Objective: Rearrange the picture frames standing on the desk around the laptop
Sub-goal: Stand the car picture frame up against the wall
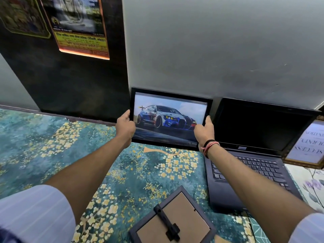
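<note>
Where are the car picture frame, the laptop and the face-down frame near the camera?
car picture frame (pixel 168 118): head view, on the printed car.
laptop (pixel 249 165): head view, on the keyboard.
face-down frame (pixel 182 206): head view, on the brown backing board.

Dim, even indoor light; wide-angle bending at the edges, corners soft and blurred.
</note>
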`<state>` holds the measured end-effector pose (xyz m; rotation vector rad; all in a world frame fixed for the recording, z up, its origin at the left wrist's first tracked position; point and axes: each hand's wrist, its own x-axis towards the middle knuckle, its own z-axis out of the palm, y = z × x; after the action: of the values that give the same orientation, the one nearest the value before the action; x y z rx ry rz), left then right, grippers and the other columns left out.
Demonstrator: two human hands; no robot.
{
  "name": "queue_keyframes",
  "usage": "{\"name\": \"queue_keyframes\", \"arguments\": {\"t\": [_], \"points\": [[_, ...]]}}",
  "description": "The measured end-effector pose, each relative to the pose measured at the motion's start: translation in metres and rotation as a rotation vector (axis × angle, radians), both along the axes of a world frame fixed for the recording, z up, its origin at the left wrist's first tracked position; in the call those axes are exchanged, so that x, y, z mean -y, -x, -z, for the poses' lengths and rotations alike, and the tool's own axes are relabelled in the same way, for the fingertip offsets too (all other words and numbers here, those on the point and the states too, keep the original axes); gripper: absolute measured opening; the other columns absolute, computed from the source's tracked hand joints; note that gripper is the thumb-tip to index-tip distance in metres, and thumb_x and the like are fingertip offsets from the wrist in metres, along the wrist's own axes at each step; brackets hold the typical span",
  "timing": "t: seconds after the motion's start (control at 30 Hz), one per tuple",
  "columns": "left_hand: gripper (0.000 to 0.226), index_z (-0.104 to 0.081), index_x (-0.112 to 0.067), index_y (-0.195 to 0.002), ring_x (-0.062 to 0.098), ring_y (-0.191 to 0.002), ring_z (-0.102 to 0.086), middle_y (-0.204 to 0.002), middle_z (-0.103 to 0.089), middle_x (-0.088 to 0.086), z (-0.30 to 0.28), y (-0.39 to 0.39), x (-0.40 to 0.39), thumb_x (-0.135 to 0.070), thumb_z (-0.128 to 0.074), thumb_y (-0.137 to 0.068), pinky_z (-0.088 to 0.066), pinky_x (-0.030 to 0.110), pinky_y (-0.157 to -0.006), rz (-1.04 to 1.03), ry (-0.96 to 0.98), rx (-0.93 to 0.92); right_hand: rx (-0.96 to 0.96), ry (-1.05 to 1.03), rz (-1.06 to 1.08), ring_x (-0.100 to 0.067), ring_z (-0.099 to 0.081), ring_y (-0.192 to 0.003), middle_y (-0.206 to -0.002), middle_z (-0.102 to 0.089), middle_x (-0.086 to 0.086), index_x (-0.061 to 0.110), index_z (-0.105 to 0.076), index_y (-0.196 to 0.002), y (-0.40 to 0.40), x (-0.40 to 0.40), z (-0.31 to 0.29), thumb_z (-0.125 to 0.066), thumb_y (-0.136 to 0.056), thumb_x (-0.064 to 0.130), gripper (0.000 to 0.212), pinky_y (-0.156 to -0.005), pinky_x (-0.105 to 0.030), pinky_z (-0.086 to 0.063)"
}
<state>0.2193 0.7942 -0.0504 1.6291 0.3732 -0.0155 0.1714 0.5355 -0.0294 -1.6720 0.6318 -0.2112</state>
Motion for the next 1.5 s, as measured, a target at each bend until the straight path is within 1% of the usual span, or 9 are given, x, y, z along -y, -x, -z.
{"name": "queue_keyframes", "arguments": {"t": [0.2, 0.6, 0.77, 0.87, 0.97, 1.1, 1.2, 1.33, 1.5], "points": [[0.072, -0.024, -0.011, -0.163, 0.022, -0.158, -0.021, -0.171, -0.024, 0.008, -0.003, 0.0, -0.002, 0.02, -0.031, -0.098, -0.023, 0.027, -0.117, 0.04, -0.014, 0.023, 0.044, -0.02, -0.075, -0.022, -0.049, -0.138, -0.158, -0.042, 0.0, 0.027, -0.015, -0.16, -0.021, 0.019, 0.02, -0.05, -0.072, 0.012, 0.095, -0.115, -0.044, -0.043], [0.086, -0.014, -0.018, -0.165, 0.024, -0.158, -0.02, -0.173, -0.016, 0.006, -0.004, 0.005, -0.003, 0.023, -0.031, -0.092, -0.027, 0.037, -0.122, 0.14, -0.043, -0.016, -0.014, 0.048, -0.091, -0.024, -0.033, -0.149, -0.169, -0.018, 0.001, 0.024, -0.005, -0.161, -0.002, 0.002, 0.006, -0.05, -0.082, 0.01, 0.092, -0.119, -0.046, -0.037], [0.076, -0.017, -0.017, -0.165, 0.011, -0.112, -0.06, -0.17, -0.025, 0.005, 0.0, 0.03, 0.014, 0.01, -0.04, -0.098, -0.043, 0.009, -0.079, 0.06, -0.06, -0.016, 0.002, 0.098, -0.105, -0.015, -0.043, -0.133, -0.158, -0.03, 0.005, 0.017, -0.014, -0.161, 0.024, -0.01, 0.006, -0.046, -0.089, 0.002, 0.08, -0.106, -0.026, -0.038], [0.077, -0.023, -0.02, -0.164, 0.005, -0.061, -0.046, -0.167, -0.033, 0.008, 0.003, 0.048, 0.039, 0.009, -0.04, -0.094, -0.04, 0.012, -0.041, 0.042, -0.065, -0.028, 0.075, 0.045, -0.106, -0.014, -0.045, -0.132, -0.16, -0.038, -0.005, 0.013, -0.027, -0.158, 0.039, -0.01, 0.01, -0.048, -0.094, 0.0, 0.069, -0.103, -0.026, -0.039], [0.075, -0.027, -0.016, -0.163, 0.001, -0.071, -0.052, -0.167, -0.033, 0.012, 0.004, 0.071, 0.076, 0.009, -0.042, -0.094, -0.044, 0.015, -0.052, 0.088, -0.072, -0.021, 0.111, -0.056, -0.125, -0.021, -0.044, -0.143, -0.154, -0.047, -0.009, 0.009, -0.043, -0.151, 0.055, 0.0, 0.01, -0.051, -0.099, 0.008, 0.053, -0.118, -0.039, -0.037], [0.065, -0.039, -0.01, -0.158, 0.021, -0.138, -0.053, -0.16, -0.046, 0.012, 0.005, 0.109, 0.14, 0.003, -0.049, -0.096, -0.049, 0.022, -0.083, 0.21, -0.052, 0.008, 0.146, -0.11, -0.104, -0.022, -0.064, -0.12, -0.12, -0.072, -0.003, 0.02, -0.074, -0.107, 0.082, 0.036, 0.013, -0.057, -0.095, 0.025, 0.022, -0.11, -0.048, -0.048], [0.056, -0.054, -0.005, -0.148, 0.02, -0.136, -0.057, -0.148, -0.059, 0.011, 0.012, 0.136, 0.195, 0.002, -0.054, -0.093, -0.044, 0.023, -0.102, 0.287, -0.029, 0.024, 0.143, -0.229, -0.067, -0.03, -0.067, -0.119, -0.118, -0.073, -0.019, 0.013, -0.073, -0.093, 0.113, 0.08, 0.005, -0.052, -0.101, 0.021, 0.024, -0.106, -0.045, -0.051], [0.045, -0.064, -0.003, -0.137, 0.016, -0.117, -0.066, -0.131, -0.071, 0.01, 0.016, 0.163, 0.272, 0.002, -0.058, -0.093, -0.042, 0.01, -0.088, 0.357, -0.075, 0.047, 0.172, -0.208, -0.015, -0.029, -0.072, -0.106, -0.108, -0.075, -0.02, 0.006, -0.072, -0.094, 0.158, 0.163, 0.003, -0.047, -0.104, 0.028, 0.035, -0.096, -0.042, -0.057], [0.038, -0.066, 0.001, -0.132, 0.018, -0.112, -0.064, -0.118, -0.071, 0.008, 0.005, 0.2, 0.377, 0.002, -0.062, -0.094, -0.045, 0.02, -0.093, 0.445, -0.057, 0.064, 0.147, -0.156, 0.083, -0.027, -0.071, -0.11, -0.113, -0.074, -0.015, 0.009, -0.072, -0.102, 0.199, 0.288, 0.006, -0.045, -0.104, 0.037, 0.038, -0.099, -0.043, -0.055]]}}
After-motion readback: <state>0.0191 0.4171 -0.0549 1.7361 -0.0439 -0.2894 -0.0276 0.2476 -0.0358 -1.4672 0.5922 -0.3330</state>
